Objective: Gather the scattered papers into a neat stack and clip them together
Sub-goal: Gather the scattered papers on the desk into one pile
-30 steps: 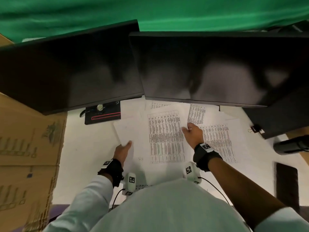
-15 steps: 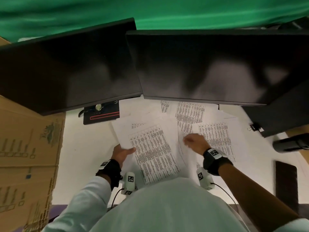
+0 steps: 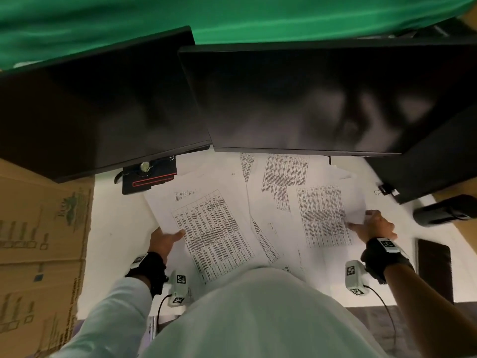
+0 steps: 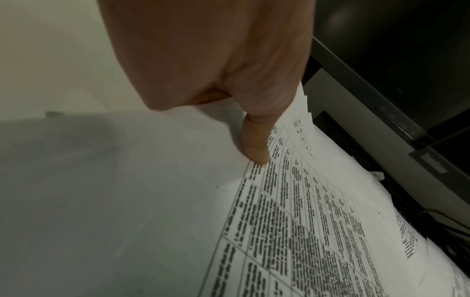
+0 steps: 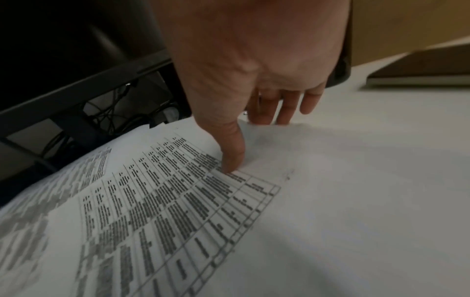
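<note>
Gripping scattered papers (image 3: 278, 215) at both outer edges.
Left hand (image 3: 164, 240) and right hand (image 3: 375, 226) are each pinching sheets, thumbs on top.

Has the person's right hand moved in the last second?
Yes. The right hand went rightward, from under the right monitor to the papers' right edge.

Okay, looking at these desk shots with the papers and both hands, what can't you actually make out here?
- Printed text on the papers: blurred in all views, unreadable.
- Left hand fingers: under the sheet's edge; only the thumb shows.
- Binder clip: tiny, partly under the monitor, head view.
- Sheet count: overlapping pages and the person's torso hide some.
</note>
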`<state>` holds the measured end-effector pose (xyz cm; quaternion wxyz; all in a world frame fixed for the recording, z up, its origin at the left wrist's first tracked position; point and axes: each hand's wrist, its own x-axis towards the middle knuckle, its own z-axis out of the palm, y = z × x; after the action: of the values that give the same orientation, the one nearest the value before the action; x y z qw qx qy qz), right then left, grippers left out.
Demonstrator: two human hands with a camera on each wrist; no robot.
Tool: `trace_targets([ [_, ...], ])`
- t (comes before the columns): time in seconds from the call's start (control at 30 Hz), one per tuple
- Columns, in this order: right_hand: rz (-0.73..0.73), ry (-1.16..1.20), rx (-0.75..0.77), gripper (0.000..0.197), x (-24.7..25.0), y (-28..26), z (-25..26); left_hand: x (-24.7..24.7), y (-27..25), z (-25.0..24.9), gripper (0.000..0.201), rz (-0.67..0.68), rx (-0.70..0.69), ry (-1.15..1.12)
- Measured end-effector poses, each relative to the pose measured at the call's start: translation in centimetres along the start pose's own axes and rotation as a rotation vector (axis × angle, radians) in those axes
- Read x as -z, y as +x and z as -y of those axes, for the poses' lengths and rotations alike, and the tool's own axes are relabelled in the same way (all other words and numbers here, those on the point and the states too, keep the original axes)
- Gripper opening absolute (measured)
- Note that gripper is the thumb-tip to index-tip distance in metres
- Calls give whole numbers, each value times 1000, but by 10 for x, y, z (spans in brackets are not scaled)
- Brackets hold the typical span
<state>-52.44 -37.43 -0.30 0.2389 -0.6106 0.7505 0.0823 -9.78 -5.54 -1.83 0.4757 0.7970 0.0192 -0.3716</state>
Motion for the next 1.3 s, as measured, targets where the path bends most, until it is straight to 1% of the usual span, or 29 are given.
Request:
trace_targets([
  [0.03, -12, 38, 16, 64, -3, 0, 1, 0, 1, 0, 48, -1, 0, 4],
  [0.1, -32, 30, 112, 38, -5, -4, 5, 2, 6, 4, 48, 3, 4, 13],
  [0.13, -24, 14, 171, 33, -6, -6, 7, 3, 7, 6, 47, 4, 3, 20],
  [0.17, -21, -21, 222, 34, -7, -9, 9, 4, 8, 8, 45, 1, -6, 24],
  [0.2, -20, -4, 242, 35, -8, -11, 11, 4, 9, 10, 46, -1, -7, 23],
  [0.23, -24, 60, 244, 34, -8, -14, 13, 4, 9, 10, 47, 1, -7, 20],
  [0.3, -83, 217, 263, 28, -8, -20, 20, 3, 7, 8, 47, 3, -6, 20],
  [0.37, -109, 383, 229, 23, -4, -27, 30, 3, 6, 7, 47, 4, 1, 21],
  [0.47, -108, 562, 129, 28, 4, -35, 49, 4, 7, 8, 51, -6, 11, 27],
  [0.53, -69, 602, 93, 34, 5, -36, 62, 4, 8, 8, 55, 1, 14, 34],
  [0.6, -8, 582, 159, 36, 0, -35, 77, 4, 8, 8, 53, 0, 6, 33],
  [0.63, 26, 550, 209, 33, -3, -35, 84, 4, 8, 8, 53, -2, 6, 32],
  [0.7, 44, 476, 281, 26, -10, -35, 99, 3, 6, 8, 53, -3, 4, 30],
  [0.77, 72, 468, 251, 27, -10, -35, 109, 3, 6, 7, 54, -10, 5, 33],
  [0.87, 93, 514, 127, 42, -9, -35, 115, 3, 8, 9, 54, -7, 8, 36],
  [1.0, 123, 604, 152, 66, -12, -41, 115, 3, 9, 10, 54, 1, 4, 44],
  [1.03, 141, 584, 167, 68, -14, -42, 113, 3, 8, 9, 54, -4, 3, 47],
  [1.07, 152, 549, 185, 65, -16, -43, 111, 2, 8, 9, 52, -9, 0, 52],
  [1.13, 131, 506, 179, 52, -16, -44, 103, 1, 7, 8, 48, -23, -5, 43],
  [1.17, 82, 504, 146, 52, -15, -43, 97, 1, 5, 6, 47, -29, -6, 42],
  [1.23, -19, 460, 39, 63, -10, -38, 83, 0, 4, 5, 47, -32, -11, 43],
  [1.3, -66, 407, -60, 70, -9, -30, 68, 0, 3, 4, 48, -26, -9, 41],
])
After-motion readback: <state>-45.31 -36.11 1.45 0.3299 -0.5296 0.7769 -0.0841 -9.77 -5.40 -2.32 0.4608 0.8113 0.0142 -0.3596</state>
